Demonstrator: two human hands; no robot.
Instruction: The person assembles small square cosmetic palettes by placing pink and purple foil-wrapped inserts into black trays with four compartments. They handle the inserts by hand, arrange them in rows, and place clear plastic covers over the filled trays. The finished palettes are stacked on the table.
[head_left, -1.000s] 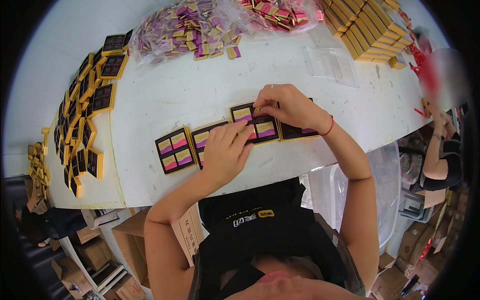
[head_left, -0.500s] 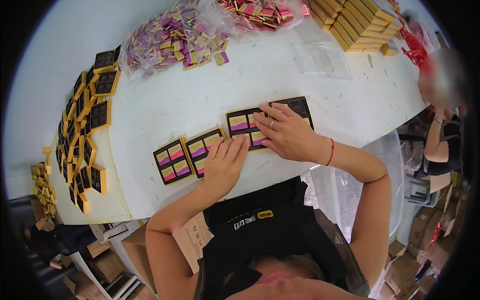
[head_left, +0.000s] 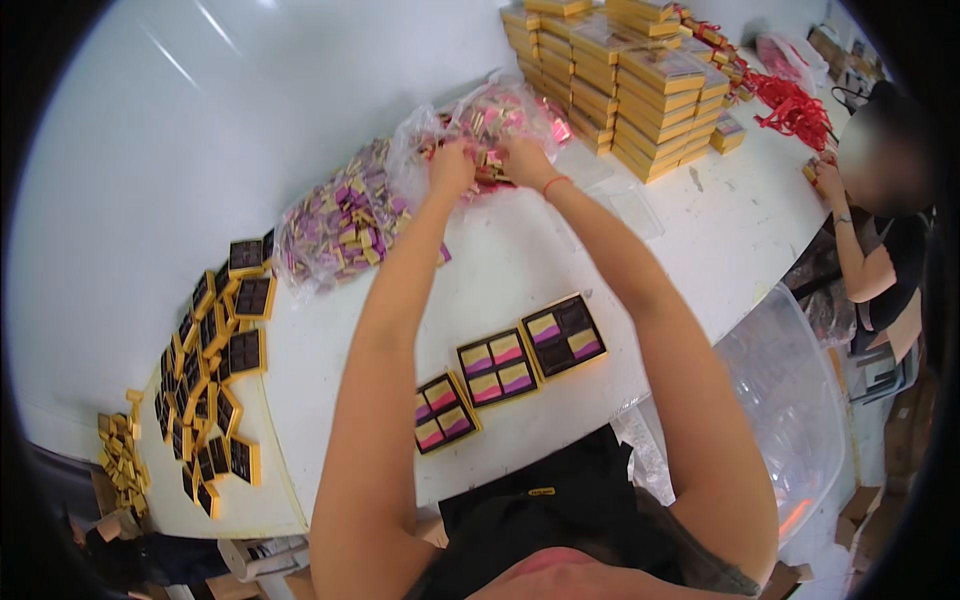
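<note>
Both my hands are at the clear plastic bag point(head_left: 408, 150) of pink-and-gold wrapped chocolates point(head_left: 492, 170) at the far side of the table. My left hand point(head_left: 452, 167) is curled at its left part, fingertips sunk among the chocolates. Beside it, my right hand point(head_left: 524, 162) reaches in with bent fingers, their tips hidden. Between my forearms sit chocolate boxes: the right box point(head_left: 564, 337) has two purple-and-gold pieces and two vacant dark slots. The middle box point(head_left: 497, 367) has four slots filled, and a third box point(head_left: 445, 412) is partly behind my left arm.
A bag of purple-and-gold chocolates point(head_left: 345, 225) lies left of my hands. Dark-trayed boxes point(head_left: 215, 350) are heaped at the left. Gold boxes point(head_left: 650, 100) stand stacked at the back right, near red ribbons point(head_left: 795, 110). A co-worker point(head_left: 880, 190) sits at the right.
Both hands have left the boxes near me and reached forward to the bag of pink-and-gold chocolates. The view has shifted, showing more of the stacked boxes.
</note>
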